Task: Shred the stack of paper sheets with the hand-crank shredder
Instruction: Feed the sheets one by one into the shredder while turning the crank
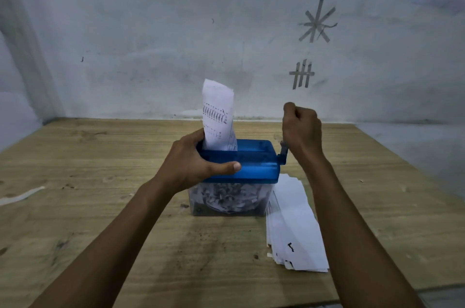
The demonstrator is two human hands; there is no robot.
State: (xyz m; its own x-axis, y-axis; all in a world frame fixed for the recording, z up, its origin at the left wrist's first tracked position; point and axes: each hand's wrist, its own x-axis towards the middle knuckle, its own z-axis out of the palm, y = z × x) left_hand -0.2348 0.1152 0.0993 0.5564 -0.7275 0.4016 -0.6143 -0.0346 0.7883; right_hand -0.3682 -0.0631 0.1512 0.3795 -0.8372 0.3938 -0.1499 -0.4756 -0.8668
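Centrally on the wooden table (100, 181) stands the blue shredder (251, 164), a printed sheet (217, 116) upright in its slot. The left hand (193, 159) grips its lid from nine o'clock; the right hand (302, 129) is fisted round the crank (283, 151) at three o'clock. The paper stack (294, 227) lies at the shredder's five o'clock.

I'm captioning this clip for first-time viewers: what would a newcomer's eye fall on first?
Probably the blue-lidded hand-crank shredder at the middle of the wooden table, with a printed white paper strip standing upright in its slot. The left hand grips it while the right hand clasps the crank; a stack of white sheets lies just right of the shredder.
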